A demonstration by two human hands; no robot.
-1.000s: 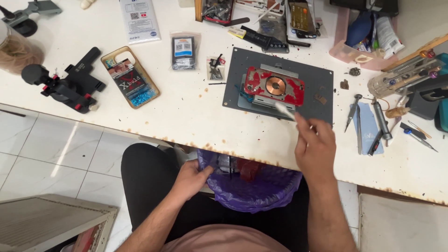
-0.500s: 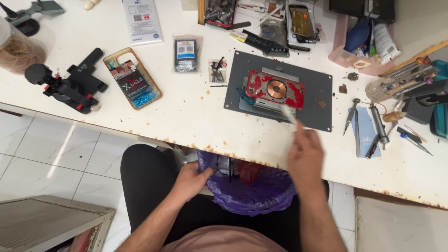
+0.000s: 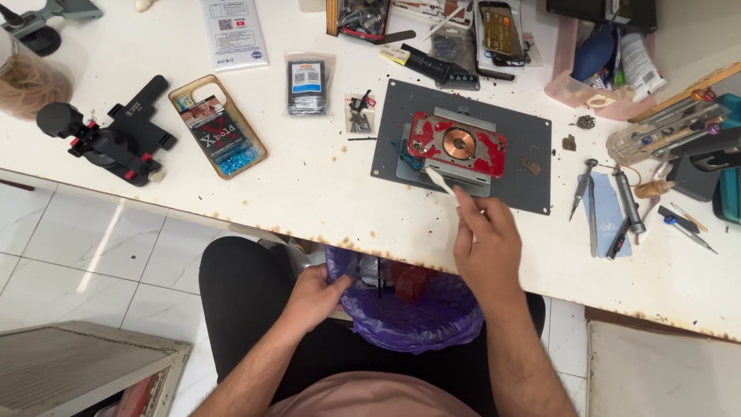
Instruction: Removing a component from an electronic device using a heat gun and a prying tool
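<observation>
My right hand (image 3: 485, 245) pinches a thin white stick (image 3: 441, 181) whose tip points at the lower edge of a red phone back (image 3: 457, 144) with a copper coil in its middle. The phone back lies on a dark grey work mat (image 3: 525, 185) on the white table (image 3: 309, 201). Below the table edge, my left hand (image 3: 316, 295) grips the rim of a purple bin bag (image 3: 409, 313) that sits between my knees.
A gold phone case (image 3: 219, 123) and a black clamp stand (image 3: 104, 139) lie to the left. Small sealed part bags (image 3: 307, 82) sit behind the mat. Screwdrivers and tweezers (image 3: 617, 205) lie at the right, beside a pink tray (image 3: 610, 58) of tools.
My right hand has drawn back slightly toward me along the mat's front edge, still holding the stick. My left hand has stayed on the bag rim.
</observation>
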